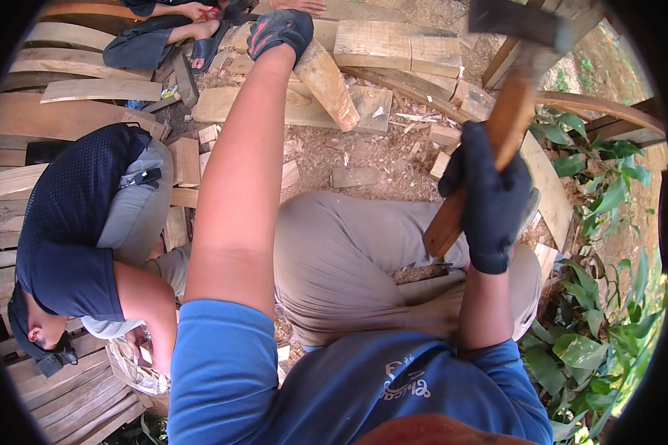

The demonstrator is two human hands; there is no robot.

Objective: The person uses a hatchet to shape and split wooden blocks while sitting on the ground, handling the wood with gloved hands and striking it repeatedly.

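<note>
My left hand (280,33), in a dark glove with red marks, reaches far forward and is closed on the upper end of a short, rough wood block (328,87). The block slants down and to the right across a flat wooden plank (371,107). My right hand (493,194), in a black glove, grips the wooden handle of a hatchet (506,126). It is raised well to the right of the block and apart from it. The hatchet's dark metal head is smeared by motion near the top edge. My fingertips on the block are partly hidden.
A person in a dark shirt (74,200) bends low at the left, beside stacked boards (74,393). Another person's legs (156,41) show at the far left. Cut beams (397,48) lie ahead, wood chips cover the dirt (326,156), and leafy plants (586,348) grow at right.
</note>
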